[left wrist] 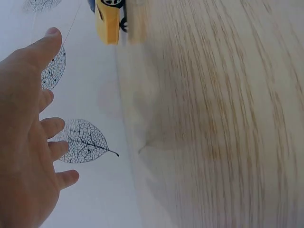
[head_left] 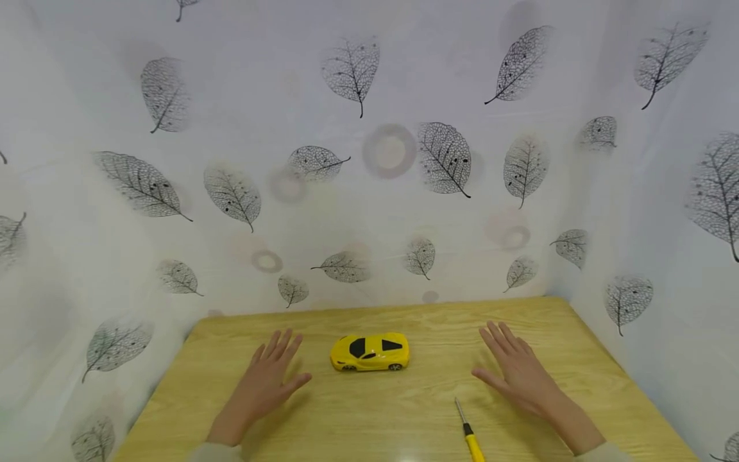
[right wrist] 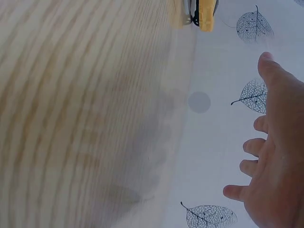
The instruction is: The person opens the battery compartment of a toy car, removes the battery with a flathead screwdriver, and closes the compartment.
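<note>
A yellow toy car (head_left: pixel 370 352) with black windows stands on the wooden table, its nose pointing left. My left hand (head_left: pixel 264 380) hovers over the table to the left of the car, fingers spread and holding nothing. On the other side my right hand (head_left: pixel 521 373) is held the same way, palm down and free of any object. A screwdriver (head_left: pixel 472 443) with a yellow and black handle lies between the hands, nearer the right one, its metal tip pointing away from me. Part of the car shows at the top of the left wrist view (left wrist: pixel 108 21) and the right wrist view (right wrist: pixel 205 14).
The table (head_left: pixel 369 410) has a light wood grain. White sheeting (head_left: pixel 392 212) printed with dark leaf skeletons rises behind it and along both sides. The screwdriver's handle end runs out of the head view at the bottom edge.
</note>
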A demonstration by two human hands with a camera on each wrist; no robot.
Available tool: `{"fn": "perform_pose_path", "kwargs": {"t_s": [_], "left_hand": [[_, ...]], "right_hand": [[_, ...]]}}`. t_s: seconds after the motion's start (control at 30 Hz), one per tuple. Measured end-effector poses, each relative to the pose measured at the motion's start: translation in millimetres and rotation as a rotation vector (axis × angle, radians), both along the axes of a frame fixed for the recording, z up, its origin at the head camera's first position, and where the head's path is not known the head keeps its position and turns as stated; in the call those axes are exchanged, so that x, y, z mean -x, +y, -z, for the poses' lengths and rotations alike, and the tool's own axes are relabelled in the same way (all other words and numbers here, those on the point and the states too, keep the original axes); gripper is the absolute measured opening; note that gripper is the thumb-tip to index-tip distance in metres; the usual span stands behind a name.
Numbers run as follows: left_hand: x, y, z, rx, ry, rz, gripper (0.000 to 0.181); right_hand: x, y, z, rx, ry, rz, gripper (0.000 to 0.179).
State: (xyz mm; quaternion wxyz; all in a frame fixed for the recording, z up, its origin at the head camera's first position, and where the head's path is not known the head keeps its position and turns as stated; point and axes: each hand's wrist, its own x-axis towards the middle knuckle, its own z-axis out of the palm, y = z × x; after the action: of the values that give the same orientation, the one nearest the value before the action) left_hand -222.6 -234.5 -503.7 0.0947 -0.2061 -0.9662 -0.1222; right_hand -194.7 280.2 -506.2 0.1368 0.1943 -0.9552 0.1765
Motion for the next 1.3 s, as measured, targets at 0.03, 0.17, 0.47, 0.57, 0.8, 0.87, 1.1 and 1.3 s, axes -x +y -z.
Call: {"fn": "perform_pose_path", "kwargs": {"t_s": [0.03, 0.17, 0.47, 0.57, 0.8, 0.87, 1.1, 1.3], "left_hand": [[0.6, 1.7, 0.4, 0.004, 0.0, 0.005, 0.083], [2.3, 9.1, 0.0, 0.013, 0.003, 0.024, 0.083], [8.9, 26.6, -0.5, -0.005, -0.046, 0.055, 0.081], [14.1, 32.7, 0.9, -0.007, -0.058, 0.074, 0.081], [26.0, 47.4, 5.5, 0.038, -0.059, 0.106, 0.082], [27.9, 50.0, 6.1, 0.049, -0.058, 0.11, 0.083], [33.8, 57.4, 9.0, 0.032, -0.075, 0.123, 0.081], [36.5, 64.0, 12.9, -0.025, -0.12, 0.124, 0.079]], "right_hand": [[0.4, -2.5, 0.1, -0.004, -0.002, 0.0, 0.081], [3.2, -11.2, 0.1, -0.018, 0.012, -0.01, 0.081], [13.0, -28.2, 1.6, -0.038, 0.007, -0.043, 0.081], [17.3, -34.8, 4.3, -0.045, -0.002, -0.051, 0.081], [24.1, -53.9, 5.3, -0.036, -0.019, -0.082, 0.083], [26.5, -60.1, 5.7, -0.042, -0.01, -0.093, 0.083], [32.4, -78.2, 2.8, -0.033, -0.071, -0.111, 0.08], [39.5, -90.9, 4.7, -0.01, -0.144, -0.126, 0.078]]}}
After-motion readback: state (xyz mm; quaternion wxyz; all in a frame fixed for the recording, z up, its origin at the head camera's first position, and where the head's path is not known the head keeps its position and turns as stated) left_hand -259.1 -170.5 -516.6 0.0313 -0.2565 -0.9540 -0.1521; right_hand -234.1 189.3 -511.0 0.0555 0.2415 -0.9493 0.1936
